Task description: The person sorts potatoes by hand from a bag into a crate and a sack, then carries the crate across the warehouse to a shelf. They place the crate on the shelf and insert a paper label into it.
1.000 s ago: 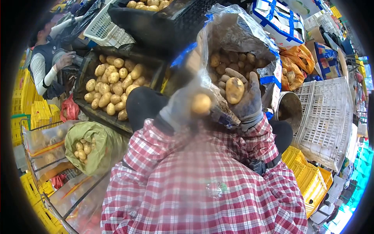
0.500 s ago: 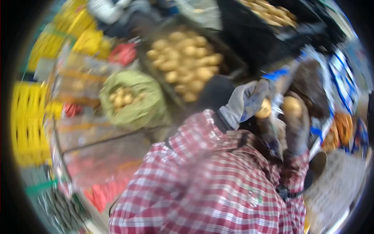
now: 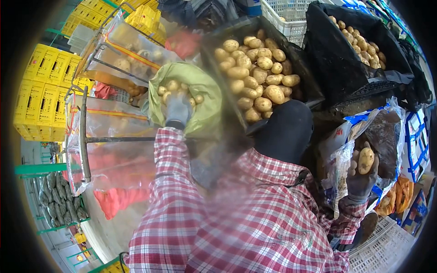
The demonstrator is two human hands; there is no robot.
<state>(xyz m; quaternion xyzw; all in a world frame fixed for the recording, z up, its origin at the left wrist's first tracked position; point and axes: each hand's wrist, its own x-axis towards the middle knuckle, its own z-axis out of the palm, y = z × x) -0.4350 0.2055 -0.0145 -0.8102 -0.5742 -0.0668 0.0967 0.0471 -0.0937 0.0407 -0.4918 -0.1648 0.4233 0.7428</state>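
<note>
Small potatoes (image 3: 172,85) in a green sack (image 3: 210,100) lay at twelve o'clock from the left gloved hand (image 3: 178,108), its grip unclear, while the right (image 3: 360,183) held a larger potato (image 3: 366,160).

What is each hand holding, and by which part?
Right hand: a potato, cradled from its underside, top face bare. Left hand: in the green bag, fingertips unclear, so any hold cannot be told.

Red/wht plaid shirt (image 3: 182,214), green bag (image 3: 207,98)
</note>
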